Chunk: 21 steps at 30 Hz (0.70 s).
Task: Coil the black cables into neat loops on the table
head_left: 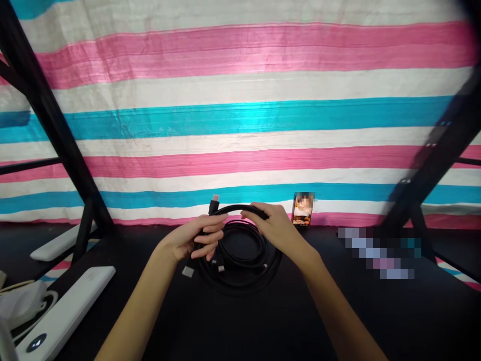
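Note:
A thick black cable (240,207) is held up in loops between my two hands over a dark table. My left hand (201,235) is closed around its left side, just below a black plug (214,205) with a pale metal tip that points upward. On the right side, my right hand (274,223) grips the upper curve of the loop between thumb and fingers. Behind and below the hands shows a smaller black cable coil (242,260). A pale plug end (221,268) lies at the lower edge of the coils, and another pale connector (188,272) sits to the left.
A lit phone (302,210) leans at the table's back edge. White power strips (71,311) and a white charger with cord (24,303) lie at left. Black metal legs (63,135) rise on both sides, before a striped sheet (248,120). A blurred-out item (376,253) is at right.

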### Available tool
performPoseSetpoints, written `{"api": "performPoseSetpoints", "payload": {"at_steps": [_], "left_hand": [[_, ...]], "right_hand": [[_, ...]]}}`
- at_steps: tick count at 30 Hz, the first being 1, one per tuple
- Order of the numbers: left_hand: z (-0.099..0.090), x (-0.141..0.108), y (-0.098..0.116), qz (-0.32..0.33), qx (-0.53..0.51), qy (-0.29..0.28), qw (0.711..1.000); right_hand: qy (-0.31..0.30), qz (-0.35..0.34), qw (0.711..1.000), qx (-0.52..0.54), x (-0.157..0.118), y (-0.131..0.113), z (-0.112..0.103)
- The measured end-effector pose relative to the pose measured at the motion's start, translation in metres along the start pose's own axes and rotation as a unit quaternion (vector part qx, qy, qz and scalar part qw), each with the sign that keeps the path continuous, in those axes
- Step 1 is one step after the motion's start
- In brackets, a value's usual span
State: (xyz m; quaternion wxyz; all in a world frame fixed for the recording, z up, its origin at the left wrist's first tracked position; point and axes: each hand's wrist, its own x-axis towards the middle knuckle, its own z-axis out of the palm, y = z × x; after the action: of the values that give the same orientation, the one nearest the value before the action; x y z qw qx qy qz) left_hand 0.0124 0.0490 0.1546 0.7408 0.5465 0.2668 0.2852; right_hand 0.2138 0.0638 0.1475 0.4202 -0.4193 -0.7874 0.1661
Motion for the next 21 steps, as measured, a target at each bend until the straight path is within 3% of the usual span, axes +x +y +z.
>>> {"api": "performPoseSetpoints", "payload": {"at_steps": [5, 9, 13, 15, 18, 21], "left_hand": [[0.002, 0.011, -0.008, -0.013, 0.012, 0.038, 0.999], [-0.002, 0.012, -0.01, 0.045, -0.014, 0.081, 0.996], [-0.002, 0.013, -0.006, 0.112, -0.059, 0.124, 0.984], [-0.001, 0.018, -0.007, 0.161, -0.087, 0.175, 0.967], [0.0, 0.031, -0.017, 0.208, -0.104, 0.302, 0.925], [-0.004, 0.046, -0.035, 0.175, -0.07, 0.356, 0.915]], "right_hand": [[-0.034, -0.005, 0.999, -0.032, -0.001, 0.001, 0.007], [-0.034, 0.016, 0.999, -0.003, -0.001, -0.004, 0.007], [-0.042, 0.09, 0.99, 0.104, 0.0, -0.003, -0.002], [-0.038, 0.128, 0.981, 0.144, 0.003, 0.003, -0.006], [-0.061, 0.198, 0.962, 0.176, 0.006, 0.019, -0.007], [-0.096, 0.288, 0.947, 0.105, 0.008, 0.038, -0.002]]}}
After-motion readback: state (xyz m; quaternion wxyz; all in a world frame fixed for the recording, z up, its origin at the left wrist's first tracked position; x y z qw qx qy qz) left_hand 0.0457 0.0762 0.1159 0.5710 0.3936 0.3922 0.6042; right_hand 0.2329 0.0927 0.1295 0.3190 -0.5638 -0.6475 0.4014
